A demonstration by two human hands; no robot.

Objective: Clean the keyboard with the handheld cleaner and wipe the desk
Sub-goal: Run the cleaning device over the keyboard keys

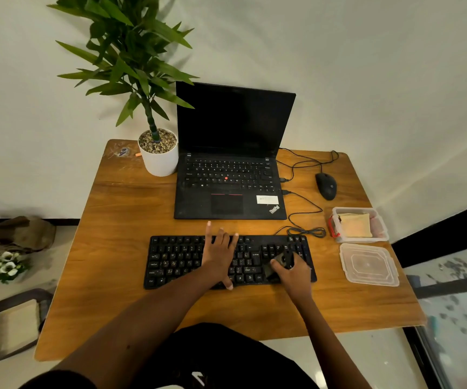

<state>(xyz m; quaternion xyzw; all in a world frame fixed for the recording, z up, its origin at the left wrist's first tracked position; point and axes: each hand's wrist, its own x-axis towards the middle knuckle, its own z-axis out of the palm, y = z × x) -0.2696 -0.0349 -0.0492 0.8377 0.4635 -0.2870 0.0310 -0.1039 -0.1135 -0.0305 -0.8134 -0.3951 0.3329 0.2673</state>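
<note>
1. Wooden tabletop (pixel 120 209); the black keyboard (pixel 176 262) lay at its near middle, just in front of the open laptop (pixel 229 189).
2. Left hand (pixel 218 256) lay flat on the keyboard's middle rows, fingers straight and spread. It was likely pinning the board so it wouldn't slide.
3. The handheld cleaner (pixel 278 262), small and dark, sat against the keys in the keyboard's right part.
4. Right hand (pixel 294 273) gripped the cleaner, fingers curled round it; the nozzle end was too dark to make out.
5. Step in hand, as I judged it: the keyboard clean, working the right-side keys.
6. The next move probably called for dragging the cleaner leftward along the rows, with the left hand shifting off the keys it covered.
7. Far right, an open container (pixel 382 220) held a folded cloth (pixel 355 224), with its lid (pixel 369 265) just beside. The wipe was not yet begun; it would need the cleaner set down and the cloth taken out.
</note>
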